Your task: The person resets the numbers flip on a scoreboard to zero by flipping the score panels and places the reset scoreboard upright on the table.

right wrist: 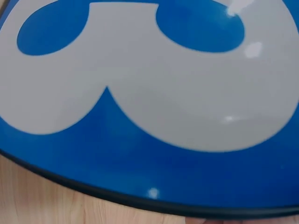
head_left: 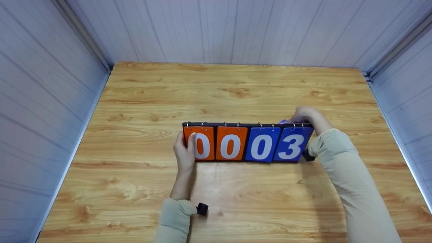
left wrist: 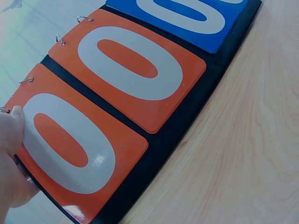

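A flip scoreboard (head_left: 248, 145) stands on the wooden table (head_left: 236, 94), leaning back on its black board. It shows two orange cards and two blue cards reading 0 0 0 3, hung on metal rings. My left hand (head_left: 185, 152) grips its left end, thumb on the face of the first orange 0 card (left wrist: 70, 140). My right hand (head_left: 303, 115) curls over the top right corner behind the blue 3 card (right wrist: 149, 93), where a sliver of blue card (head_left: 282, 121) sticks up. That hand's fingertips are hidden behind the board.
White panelled walls (head_left: 40, 101) close the table in on the left, back and right. Bare wood lies in front of and behind the scoreboard. A small black wrist camera (head_left: 201, 208) sits on my left sleeve, above the table's near part.
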